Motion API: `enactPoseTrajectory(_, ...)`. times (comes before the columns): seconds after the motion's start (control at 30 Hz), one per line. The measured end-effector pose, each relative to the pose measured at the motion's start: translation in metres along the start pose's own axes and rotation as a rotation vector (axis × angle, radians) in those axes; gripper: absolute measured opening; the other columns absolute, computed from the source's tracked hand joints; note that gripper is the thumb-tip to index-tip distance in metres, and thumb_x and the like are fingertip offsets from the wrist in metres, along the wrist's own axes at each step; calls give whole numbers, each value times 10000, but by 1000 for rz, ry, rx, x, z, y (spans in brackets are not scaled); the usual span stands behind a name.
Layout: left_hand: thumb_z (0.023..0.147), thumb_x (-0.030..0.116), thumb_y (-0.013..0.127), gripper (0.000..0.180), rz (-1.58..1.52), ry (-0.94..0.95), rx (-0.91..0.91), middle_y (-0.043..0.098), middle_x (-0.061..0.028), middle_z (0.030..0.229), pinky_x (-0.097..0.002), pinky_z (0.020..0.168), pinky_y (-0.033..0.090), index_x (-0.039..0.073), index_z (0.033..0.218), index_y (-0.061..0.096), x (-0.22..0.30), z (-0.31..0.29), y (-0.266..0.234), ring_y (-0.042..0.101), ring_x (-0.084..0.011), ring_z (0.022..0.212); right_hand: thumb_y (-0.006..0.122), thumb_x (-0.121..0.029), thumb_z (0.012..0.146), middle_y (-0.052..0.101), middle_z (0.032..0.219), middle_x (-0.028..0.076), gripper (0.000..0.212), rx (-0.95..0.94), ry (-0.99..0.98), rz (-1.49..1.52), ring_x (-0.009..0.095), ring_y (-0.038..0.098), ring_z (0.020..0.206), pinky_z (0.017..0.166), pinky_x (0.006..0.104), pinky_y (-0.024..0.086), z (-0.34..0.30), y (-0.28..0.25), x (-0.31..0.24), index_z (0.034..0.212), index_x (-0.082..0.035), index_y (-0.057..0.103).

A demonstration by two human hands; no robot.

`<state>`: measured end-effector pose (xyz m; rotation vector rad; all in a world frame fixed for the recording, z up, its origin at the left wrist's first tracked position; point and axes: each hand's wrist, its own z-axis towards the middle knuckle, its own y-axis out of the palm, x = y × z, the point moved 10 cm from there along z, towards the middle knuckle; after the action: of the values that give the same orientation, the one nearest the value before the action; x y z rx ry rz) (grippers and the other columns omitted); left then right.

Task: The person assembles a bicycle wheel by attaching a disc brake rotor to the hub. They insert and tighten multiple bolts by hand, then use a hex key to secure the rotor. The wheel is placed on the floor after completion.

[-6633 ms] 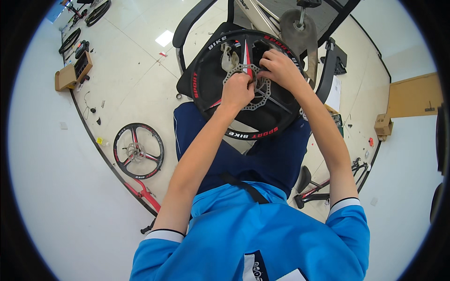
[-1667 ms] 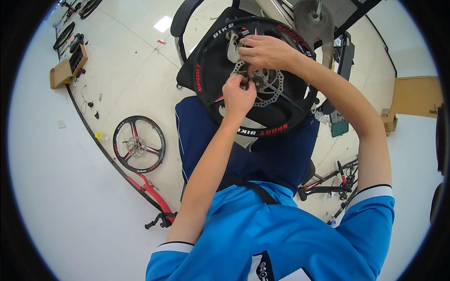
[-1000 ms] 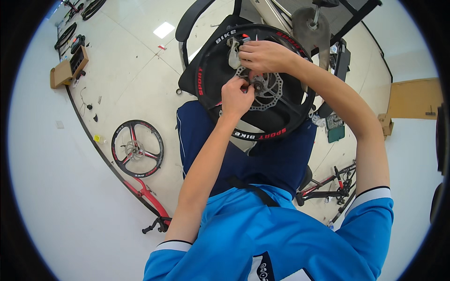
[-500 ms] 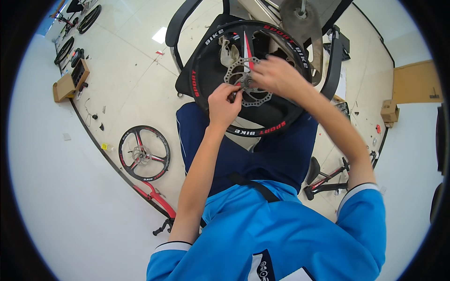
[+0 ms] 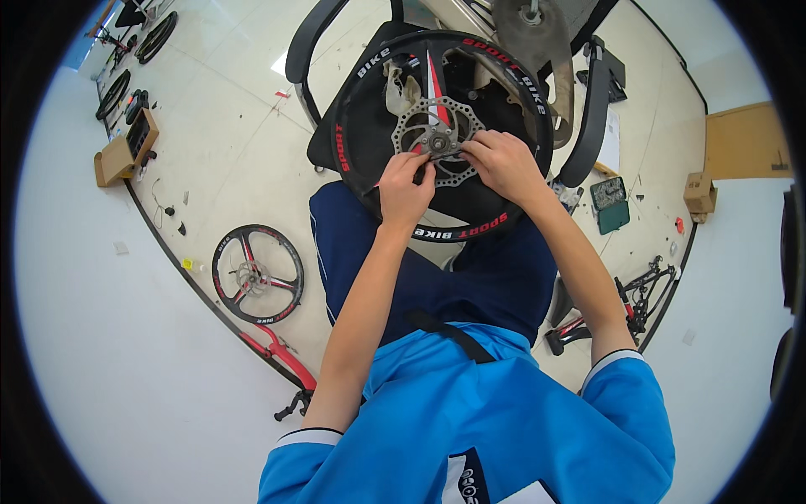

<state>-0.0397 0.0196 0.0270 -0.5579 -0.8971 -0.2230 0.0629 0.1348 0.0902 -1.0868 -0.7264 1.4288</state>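
A black bicycle wheel (image 5: 542, 139) with white and red lettering on its tyre lies across my lap and a black chair seat (image 5: 321, 151). A perforated brake disc (image 5: 401, 126) surrounds its hub (image 5: 440, 144), facing up. At the disc's lower left, my left hand (image 5: 406, 191) is closed in a pinch close to the hub. On the other side, my right hand (image 5: 505, 168) has its fingertips pressed together over the disc, just right of the hub. Whatever small thing lies between the fingertips of either hand is hidden. A crumpled pale piece (image 5: 403, 91) shows through the spokes.
Chair armrests (image 5: 589, 126) flank the wheel. A grey metal part (image 5: 531, 34) stands beyond it. On the floor are another wheel (image 5: 259, 273), a red frame part (image 5: 285, 359), a black bicycle frame (image 5: 579, 333), an open green case (image 5: 614, 216) and cardboard boxes (image 5: 134, 147).
My right hand has come down from above the hub to the disc's right side, uncovering the hub. My left hand stays by the hub. The view has shifted slightly.
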Motion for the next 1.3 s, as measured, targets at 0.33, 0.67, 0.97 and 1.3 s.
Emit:
enactPoseTrajectory(0.33, 783, 15, 745, 100, 26, 47, 10, 666, -97, 788, -310, 539, 469, -9, 879, 731, 0, 8, 0, 601, -212, 595, 707, -144, 881, 627, 808, 71, 114, 1, 137, 17, 273, 655, 747, 666, 390, 540, -14, 7, -4, 949, -53, 698)
enactPoseTrajectory(0.67, 782, -17, 720, 77, -26, -15, -39, 649, -107, 777, -314, 521, 447, -27, 854, 697, -3, 11, 5, 564, -201, 551, 699, -131, 892, 620, 737, 103, 94, 118, 223, -20, 289, 654, 716, 649, 388, 542, -27, 15, -8, 903, -41, 673)
enactPoseTrajectory(0.97, 812, -54, 698, 66, -62, -27, -65, 633, -119, 771, -309, 558, 466, -45, 876, 683, -8, 9, 7, 597, -220, 585, 708, -105, 896, 623, 751, 123, 102, 209, 345, -9, 312, 651, 709, 631, 413, 528, -38, 25, -15, 917, -12, 673)
enactPoseTrajectory(1.3, 839, -15, 708, 92, -26, -15, -74, 657, -120, 809, -313, 590, 495, -38, 928, 711, -1, 8, 1, 630, -230, 626, 688, -87, 908, 642, 846, 142, 108, 189, 373, 133, 346, 653, 789, 706, 421, 530, -34, 14, -9, 969, 2, 692)
